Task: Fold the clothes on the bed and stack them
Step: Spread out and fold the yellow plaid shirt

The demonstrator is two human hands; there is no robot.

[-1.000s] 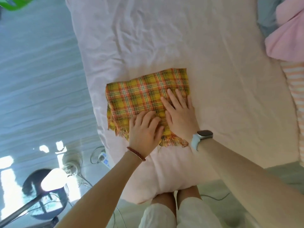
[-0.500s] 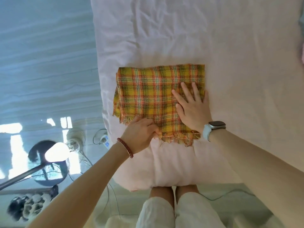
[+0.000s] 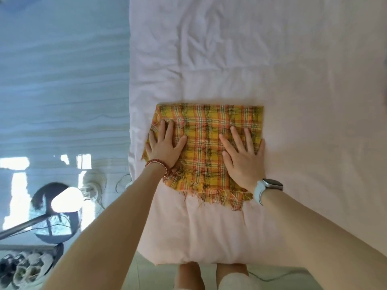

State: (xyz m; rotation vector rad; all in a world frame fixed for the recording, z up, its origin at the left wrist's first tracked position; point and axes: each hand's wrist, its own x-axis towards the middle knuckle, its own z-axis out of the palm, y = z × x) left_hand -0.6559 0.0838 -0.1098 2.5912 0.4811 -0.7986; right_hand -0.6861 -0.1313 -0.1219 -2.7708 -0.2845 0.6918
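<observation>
Near bed's front-left corner, one folded plaid cloth, two flat-fingered hands pressing it, left hand, right hand, layer count indiscernible.

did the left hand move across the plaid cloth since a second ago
Yes. The left hand slid from the near middle of the plaid cloth, beside the right hand, out to the cloth's left edge.
</observation>
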